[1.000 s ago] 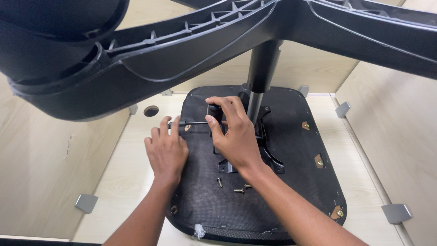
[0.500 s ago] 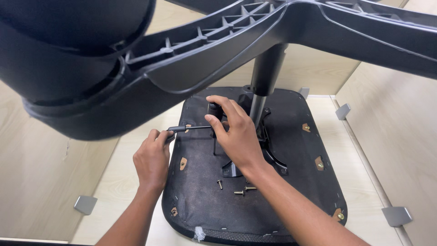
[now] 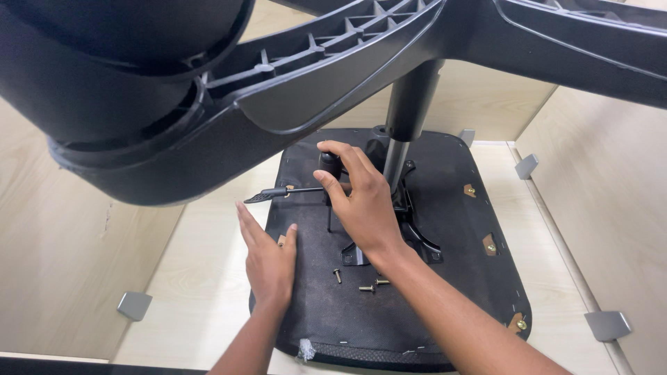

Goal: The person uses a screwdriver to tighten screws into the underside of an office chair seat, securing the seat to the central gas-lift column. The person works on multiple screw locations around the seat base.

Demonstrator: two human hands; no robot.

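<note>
An office chair lies upside down, its black seat underside (image 3: 445, 278) facing up. My right hand (image 3: 365, 205) curls around a black knob (image 3: 329, 164) on the metal mechanism (image 3: 417, 236) beside the gas column (image 3: 410, 111). A thin black lever (image 3: 278, 194) sticks out to the left from the mechanism. My left hand (image 3: 267, 257) lies flat with its fingers apart on the seat's left edge, just below the lever and not touching it. Loose brass screws (image 3: 368, 286) lie on the seat near my right wrist.
The chair's black star base (image 3: 313, 76) and a castor (image 3: 118, 62) loom close overhead, blocking the upper view. The seat rests on a pale wooden surface (image 3: 201, 278) boxed in by wooden panels (image 3: 611, 208) joined with grey corner brackets (image 3: 133, 305).
My left hand has let go of the lever's end, dropped toward me and spread flat on the seat's edge. My right hand has stayed on the knob.
</note>
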